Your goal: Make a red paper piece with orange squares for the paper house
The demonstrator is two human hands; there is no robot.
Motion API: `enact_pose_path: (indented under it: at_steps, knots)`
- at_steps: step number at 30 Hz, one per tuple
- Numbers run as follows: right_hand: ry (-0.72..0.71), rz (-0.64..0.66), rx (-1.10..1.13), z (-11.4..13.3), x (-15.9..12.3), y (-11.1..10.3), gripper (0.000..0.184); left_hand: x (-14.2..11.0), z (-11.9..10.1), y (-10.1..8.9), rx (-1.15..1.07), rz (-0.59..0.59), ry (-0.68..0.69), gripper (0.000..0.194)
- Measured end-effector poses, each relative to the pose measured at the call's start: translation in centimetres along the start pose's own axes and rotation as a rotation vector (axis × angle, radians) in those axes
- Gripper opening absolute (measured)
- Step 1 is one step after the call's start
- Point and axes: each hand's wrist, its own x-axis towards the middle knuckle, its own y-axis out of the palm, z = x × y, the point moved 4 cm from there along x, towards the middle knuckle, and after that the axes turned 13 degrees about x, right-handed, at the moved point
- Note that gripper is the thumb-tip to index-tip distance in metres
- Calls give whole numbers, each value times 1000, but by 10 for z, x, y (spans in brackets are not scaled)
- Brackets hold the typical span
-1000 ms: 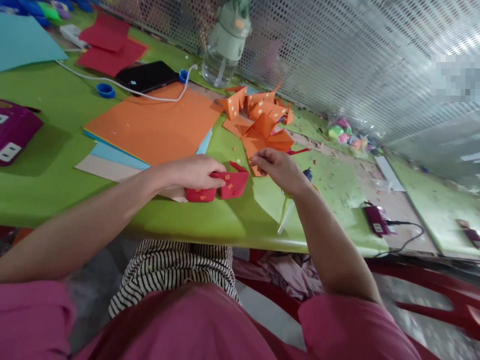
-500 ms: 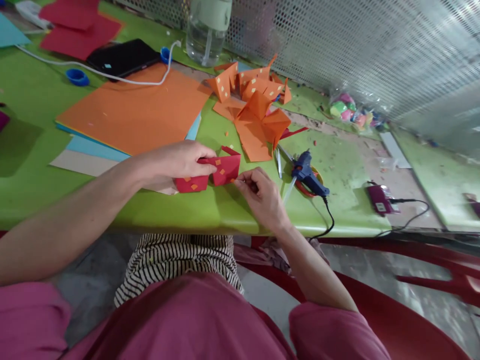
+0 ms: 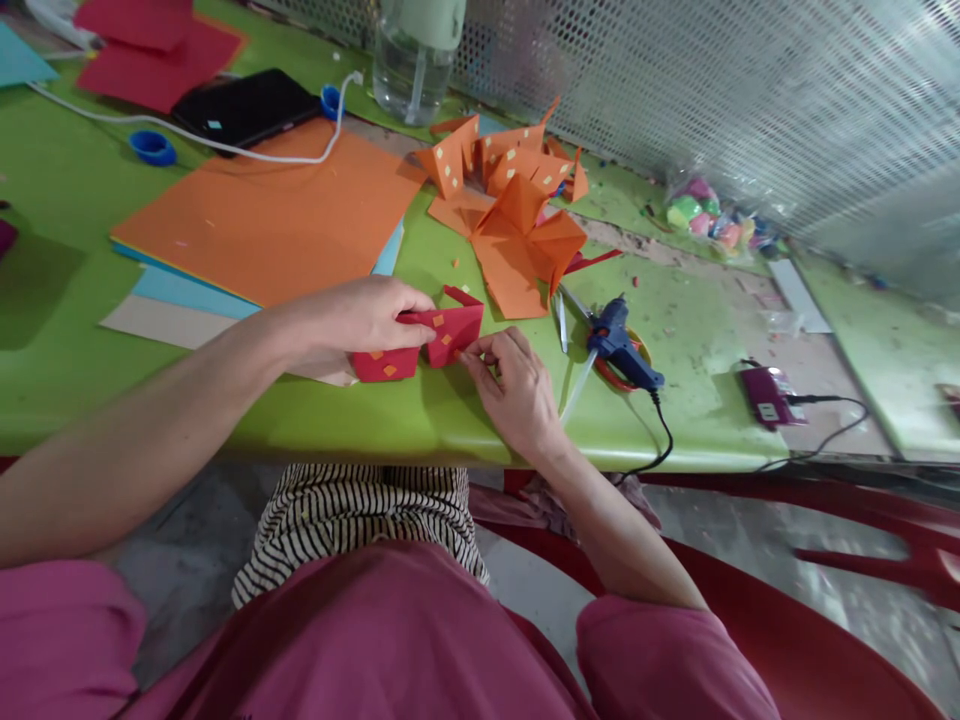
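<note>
A red folded paper piece [image 3: 454, 330] with small orange squares stuck on it stands near the table's front edge. My left hand [image 3: 382, 308] grips it from above, thumb and fingers closed round its upper part. At its lower right corner my right hand [image 3: 514, 385] is closed in a pinch, fingertips touching the paper beside an orange patch. Whatever lies between those fingertips is too small to make out. To the right of that hand rests a blue glue gun [image 3: 616, 340], with scissors [image 3: 561, 320] partly under it.
Orange cut and folded paper [image 3: 517, 240] stands behind the hands. Left are orange sheets [image 3: 262, 220], a black phone [image 3: 247, 108], a white cable [image 3: 225, 150] and blue caps [image 3: 152, 148]. A clear bottle [image 3: 415, 70] stands at the back; a purple box [image 3: 768, 395] lies right.
My right hand has shifted slightly left along the red paper's lower edge, its fingertips now nearer the orange patch. My left hand keeps its hold. The whole view has shifted a little.
</note>
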Motion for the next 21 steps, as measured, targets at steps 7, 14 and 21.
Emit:
enact_pose_path:
  at_steps: [7,14,21]
  knots:
    - [80,-23,121,-5,1,2,16,-5,-4,-1,-88,30,-43,26]
    - [129,-32,129,-7,4,3,14,-4,-2,2,-134,34,-41,27]
    - [149,-57,172,-8,6,3,16,-4,-4,3,-208,15,-11,22]
